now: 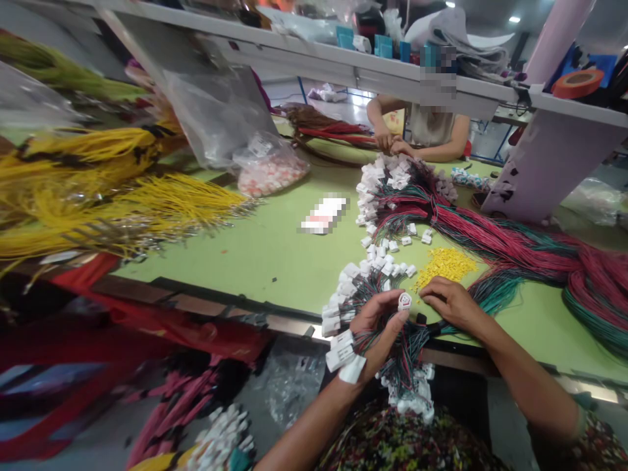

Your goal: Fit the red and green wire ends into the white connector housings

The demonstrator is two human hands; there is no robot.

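Observation:
Between the thumb and fingers of my left hand is a white connector, its end face turned up toward me. Wires of a dark red and green bundle run around and below that hand, and many white connectors on them fan out to its left. My right hand rests its fingertips at the near edge of a pile of small yellow pieces. Its fingers are pinched together; whether a piece is between them is too small to see.
A large bundle of red and green wires with white connectors lies behind and right. Yellow wires fill the left side. A bag of orange and white parts and a white paper lie on the green table. Another person works opposite.

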